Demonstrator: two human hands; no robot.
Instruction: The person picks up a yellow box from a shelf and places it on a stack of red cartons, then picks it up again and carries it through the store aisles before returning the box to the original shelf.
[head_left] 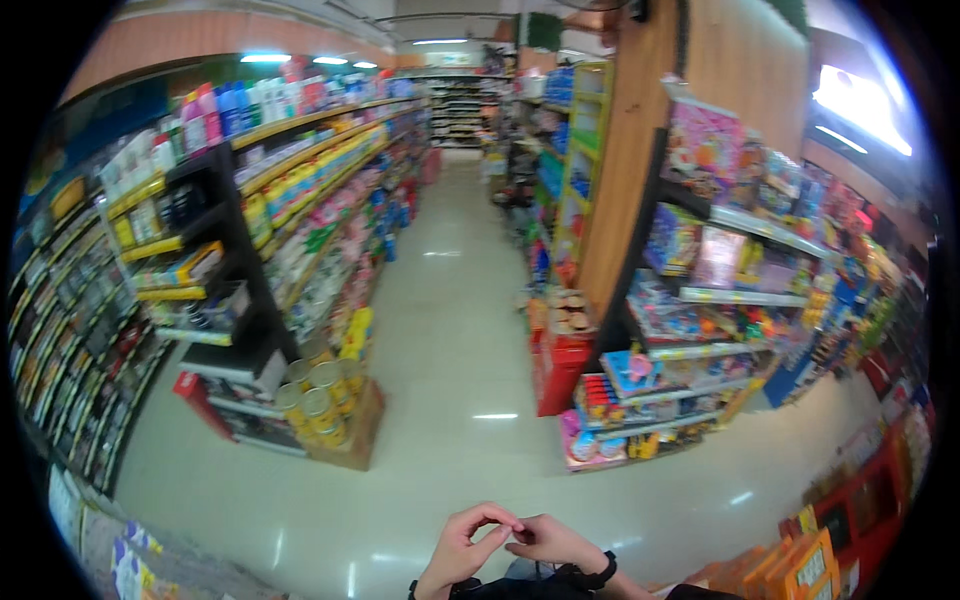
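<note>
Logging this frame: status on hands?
Left hand and right hand fingertips touching, holding nothing visible. Black wristband on right. Shop floor ahead.

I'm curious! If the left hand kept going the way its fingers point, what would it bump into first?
The left hand points rightward at the right hand, whose fingertips seem to touch it already. So it would meet that hand first, though depth is hard to judge.

I am looking at a shop: ahead of my hands (510,545) a tiled aisle (450,330) is running between stocked shelves (300,180), toy racks (720,290) standing to their right.
</note>
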